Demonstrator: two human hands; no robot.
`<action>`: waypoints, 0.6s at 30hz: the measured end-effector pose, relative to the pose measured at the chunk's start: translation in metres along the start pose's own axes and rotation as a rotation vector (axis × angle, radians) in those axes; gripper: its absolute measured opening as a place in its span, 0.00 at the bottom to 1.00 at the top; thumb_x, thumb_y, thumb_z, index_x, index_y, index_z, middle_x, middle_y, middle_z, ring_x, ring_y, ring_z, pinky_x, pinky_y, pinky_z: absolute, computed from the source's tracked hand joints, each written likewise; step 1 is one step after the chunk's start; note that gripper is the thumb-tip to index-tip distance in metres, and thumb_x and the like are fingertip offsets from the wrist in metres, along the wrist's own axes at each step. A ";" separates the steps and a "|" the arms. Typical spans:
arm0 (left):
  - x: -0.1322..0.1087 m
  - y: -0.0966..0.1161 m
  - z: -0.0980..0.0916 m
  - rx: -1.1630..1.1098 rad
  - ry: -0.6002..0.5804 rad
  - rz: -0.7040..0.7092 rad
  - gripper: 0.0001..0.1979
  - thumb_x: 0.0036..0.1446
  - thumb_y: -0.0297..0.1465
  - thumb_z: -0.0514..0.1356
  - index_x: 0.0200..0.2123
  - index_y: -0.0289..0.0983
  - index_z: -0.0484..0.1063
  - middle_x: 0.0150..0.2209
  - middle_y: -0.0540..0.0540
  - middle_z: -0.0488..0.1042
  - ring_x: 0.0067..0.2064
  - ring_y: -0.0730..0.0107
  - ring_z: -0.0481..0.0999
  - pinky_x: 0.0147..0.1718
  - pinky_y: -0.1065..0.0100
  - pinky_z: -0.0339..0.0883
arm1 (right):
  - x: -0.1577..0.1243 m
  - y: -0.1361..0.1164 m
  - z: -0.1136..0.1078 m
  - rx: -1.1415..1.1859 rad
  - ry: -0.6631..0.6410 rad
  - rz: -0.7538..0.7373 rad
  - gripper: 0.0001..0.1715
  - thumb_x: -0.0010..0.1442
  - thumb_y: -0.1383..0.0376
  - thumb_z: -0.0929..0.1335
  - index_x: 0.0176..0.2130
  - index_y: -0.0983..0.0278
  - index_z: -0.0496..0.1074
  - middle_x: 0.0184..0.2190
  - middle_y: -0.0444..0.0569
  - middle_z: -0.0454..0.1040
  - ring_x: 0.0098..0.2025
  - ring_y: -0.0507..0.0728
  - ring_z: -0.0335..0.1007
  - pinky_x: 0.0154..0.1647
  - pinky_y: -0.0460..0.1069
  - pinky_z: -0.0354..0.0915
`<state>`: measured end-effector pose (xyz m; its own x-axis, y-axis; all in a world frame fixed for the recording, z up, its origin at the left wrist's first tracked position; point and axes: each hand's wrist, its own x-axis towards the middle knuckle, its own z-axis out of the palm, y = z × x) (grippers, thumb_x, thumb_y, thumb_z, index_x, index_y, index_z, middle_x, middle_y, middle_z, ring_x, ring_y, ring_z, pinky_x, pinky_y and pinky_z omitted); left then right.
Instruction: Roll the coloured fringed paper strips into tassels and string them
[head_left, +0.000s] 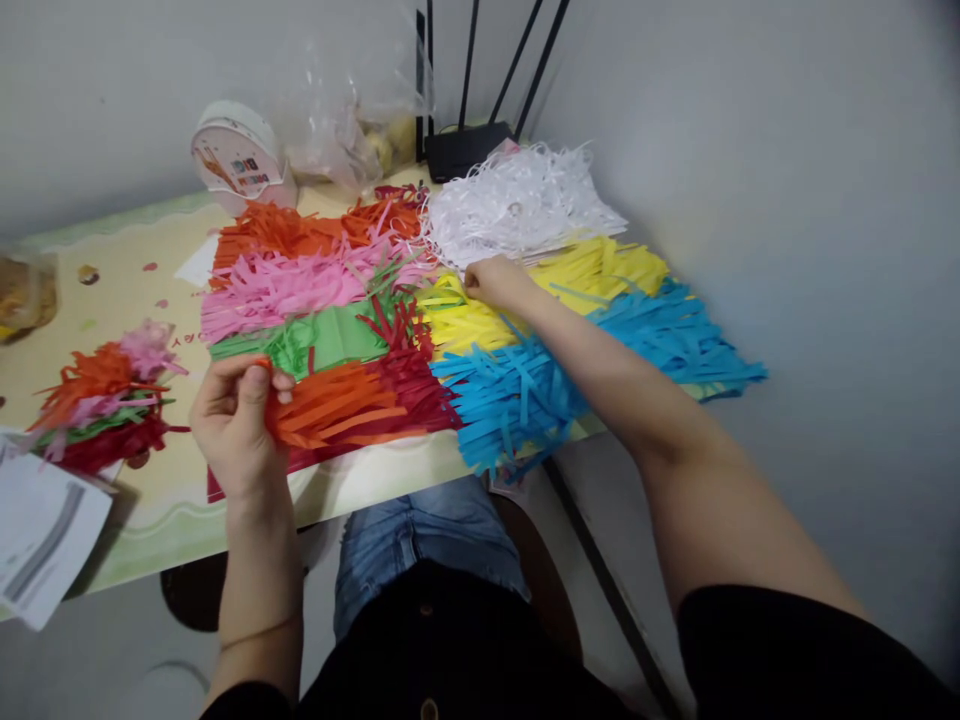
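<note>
Print in several colours covers the face of the round white container (237,158) at the back of the table (142,290), but it is too small and blurred to read. Grey stripes mark the white sheet (41,535) at the lower left, which the frame edge cuts off; no words can be made out on it.

The left hand (236,425) is raised over the near edge of the table. Its thumb and fingers are pinched together on the ends of the orange strips (337,410), which lie over the dark red fringe (409,385). The right hand (491,283) reaches across the blue fringe (487,400) and rests on the yellow fringe (600,265), just beside the white shreds (517,200). Its fingers curl under the palm, so I cannot tell whether they grip a strip.

Green fringe (330,340) and pink fringe (285,290) lie behind the orange strips. A bundle of mixed strips (105,400) sits apart at the left. The antennas of the black router (465,150) run out of the top edge. The crumpled clear bag (352,120) beside it holds something yellowish, perhaps food.
</note>
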<state>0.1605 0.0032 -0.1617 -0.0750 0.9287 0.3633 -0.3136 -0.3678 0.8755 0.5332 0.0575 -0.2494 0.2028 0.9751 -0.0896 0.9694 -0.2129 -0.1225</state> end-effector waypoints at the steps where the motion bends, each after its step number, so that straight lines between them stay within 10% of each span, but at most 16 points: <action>1: -0.001 -0.001 0.000 0.015 -0.015 -0.013 0.14 0.48 0.36 0.79 0.32 0.35 0.81 0.21 0.52 0.76 0.22 0.78 0.71 0.26 0.73 0.70 | 0.000 -0.001 0.001 0.003 0.006 -0.004 0.18 0.63 0.67 0.67 0.48 0.69 0.83 0.47 0.63 0.84 0.51 0.66 0.80 0.50 0.52 0.67; 11: 0.000 0.007 -0.012 0.186 -0.057 -0.055 0.16 0.49 0.40 0.78 0.33 0.37 0.81 0.23 0.53 0.77 0.24 0.77 0.76 0.28 0.74 0.71 | -0.011 0.009 -0.036 0.473 0.312 -0.063 0.18 0.57 0.70 0.68 0.48 0.67 0.77 0.39 0.55 0.85 0.43 0.62 0.81 0.50 0.55 0.72; 15: -0.003 0.009 0.007 0.197 -0.165 -0.070 0.14 0.52 0.40 0.76 0.35 0.37 0.80 0.26 0.51 0.80 0.28 0.74 0.81 0.31 0.74 0.74 | -0.044 -0.045 -0.056 1.063 0.360 -0.359 0.06 0.60 0.65 0.71 0.40 0.62 0.76 0.35 0.48 0.83 0.36 0.56 0.81 0.42 0.53 0.77; 18: 0.005 -0.019 0.030 0.128 -0.199 -0.142 0.14 0.53 0.38 0.75 0.33 0.36 0.78 0.27 0.50 0.80 0.30 0.74 0.81 0.34 0.73 0.75 | -0.063 -0.098 -0.056 1.018 0.331 -0.470 0.06 0.61 0.65 0.70 0.40 0.61 0.77 0.36 0.47 0.83 0.37 0.56 0.81 0.44 0.53 0.76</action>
<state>0.1948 0.0136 -0.1668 0.1527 0.9484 0.2780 -0.1845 -0.2490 0.9508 0.4333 0.0201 -0.1767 0.0250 0.9078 0.4188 0.4299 0.3684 -0.8243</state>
